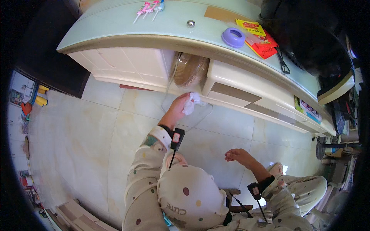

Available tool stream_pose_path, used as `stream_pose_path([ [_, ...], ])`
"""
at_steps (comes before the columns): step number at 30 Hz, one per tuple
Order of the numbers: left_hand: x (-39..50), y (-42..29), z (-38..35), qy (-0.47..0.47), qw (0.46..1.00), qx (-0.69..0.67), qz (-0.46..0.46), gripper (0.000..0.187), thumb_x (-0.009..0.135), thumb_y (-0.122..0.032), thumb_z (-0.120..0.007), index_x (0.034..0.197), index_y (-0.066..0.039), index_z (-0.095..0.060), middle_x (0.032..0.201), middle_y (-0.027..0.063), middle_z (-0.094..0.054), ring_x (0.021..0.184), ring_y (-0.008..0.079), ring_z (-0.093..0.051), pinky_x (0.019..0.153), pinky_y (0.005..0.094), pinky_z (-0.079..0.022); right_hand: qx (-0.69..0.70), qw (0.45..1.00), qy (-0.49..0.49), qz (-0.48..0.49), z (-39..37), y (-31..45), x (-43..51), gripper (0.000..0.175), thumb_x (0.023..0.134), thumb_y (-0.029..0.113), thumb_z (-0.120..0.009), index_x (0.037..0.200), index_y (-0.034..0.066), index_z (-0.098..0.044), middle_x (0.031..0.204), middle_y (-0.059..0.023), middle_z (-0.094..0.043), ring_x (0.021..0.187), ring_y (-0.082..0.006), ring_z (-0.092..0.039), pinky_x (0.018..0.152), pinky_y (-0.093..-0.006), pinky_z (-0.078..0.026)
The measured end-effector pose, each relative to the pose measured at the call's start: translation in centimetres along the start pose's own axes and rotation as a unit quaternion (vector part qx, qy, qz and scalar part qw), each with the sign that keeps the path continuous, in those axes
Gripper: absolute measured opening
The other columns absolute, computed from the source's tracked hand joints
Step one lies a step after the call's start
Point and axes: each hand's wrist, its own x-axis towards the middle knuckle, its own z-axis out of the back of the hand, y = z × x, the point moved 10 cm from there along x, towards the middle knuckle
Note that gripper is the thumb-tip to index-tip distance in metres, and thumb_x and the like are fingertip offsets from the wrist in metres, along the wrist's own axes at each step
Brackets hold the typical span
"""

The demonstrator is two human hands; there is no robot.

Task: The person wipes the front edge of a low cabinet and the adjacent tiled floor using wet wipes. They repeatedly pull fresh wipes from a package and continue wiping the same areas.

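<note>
My left hand [179,106] is stretched forward, closed around a crumpled white tissue or cloth [190,104]. It is just in front of the gap between the cabinet sections, where a brownish transparent ribbed container [189,70] sits. A pale cable [202,119] loops on the floor beside and below this hand. My right hand [237,156] hangs above the tiled floor near my right knee, fingers curled, with nothing visible in it.
The glass-topped cabinet [115,29] curves across the front. On it lie a purple ring-shaped lid [233,37], a metal ball [190,23], red and yellow packets [261,47], a black-handled tool [282,62] and pink and blue plastic sticks [149,9]. A low wooden piece [83,216] stands lower left.
</note>
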Motion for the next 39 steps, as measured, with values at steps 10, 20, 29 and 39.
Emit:
stream_pose_path([
  [10, -9.6, -11.8, -1.6, 0.145, 0.936, -0.299, -0.114, 0.024, 0.086, -0.016, -0.038, 0.098, -0.002, -0.053, 0.091, 0.0091, -0.058, 0.08, 0.0204, -0.057, 0.07, 0.0301, -0.048, -0.014, 0.999, 0.0, 0.052, 0.0, 2.3, -1.7, 0.03, 0.085, 0.023, -0.051, 0.1, -0.0035, -0.055, 0.09, -0.0114, -0.061, 0.083, -0.0168, -0.058, 0.076, -0.0276, -0.045],
  [20, -11.3, -32.8, -3.4, -0.124, 0.793, -0.302, -0.515, 0.024, 0.089, -0.02, -0.033, 0.099, -0.007, -0.051, 0.099, 0.0045, -0.056, 0.088, 0.0195, -0.053, 0.078, 0.0333, -0.041, -0.038, 0.995, -0.002, 0.088, -0.8, 5.0, -3.6, 0.026, 0.083, 0.019, -0.054, 0.097, -0.0028, -0.056, 0.085, -0.0076, -0.06, 0.08, -0.0147, -0.056, 0.075, -0.0263, -0.044],
  [29, -12.2, -28.6, -11.4, -0.453, 0.653, 0.13, -0.593, 0.052, 0.092, -0.018, -0.025, 0.132, 0.007, -0.002, 0.14, 0.0201, -0.003, 0.13, 0.0267, -0.007, 0.106, 0.0306, -0.007, -0.118, 0.987, -0.023, 0.107, 0.2, 4.7, -5.5, 0.026, 0.083, 0.02, -0.054, 0.097, -0.0015, -0.057, 0.085, -0.0084, -0.061, 0.08, -0.0143, -0.058, 0.073, -0.026, -0.045],
  [39, -8.9, -18.8, -21.1, -0.341, 0.721, 0.238, -0.554, 0.06, 0.093, -0.027, -0.024, 0.13, 0.007, 0.01, 0.139, 0.0207, 0.012, 0.13, 0.0276, 0.008, 0.105, 0.0333, 0.001, -0.146, 0.984, -0.02, 0.097, -0.5, 4.5, -5.6, 0.025, 0.084, 0.019, -0.052, 0.096, -0.0023, -0.057, 0.085, -0.0096, -0.061, 0.081, -0.0153, -0.058, 0.074, -0.0264, -0.045],
])
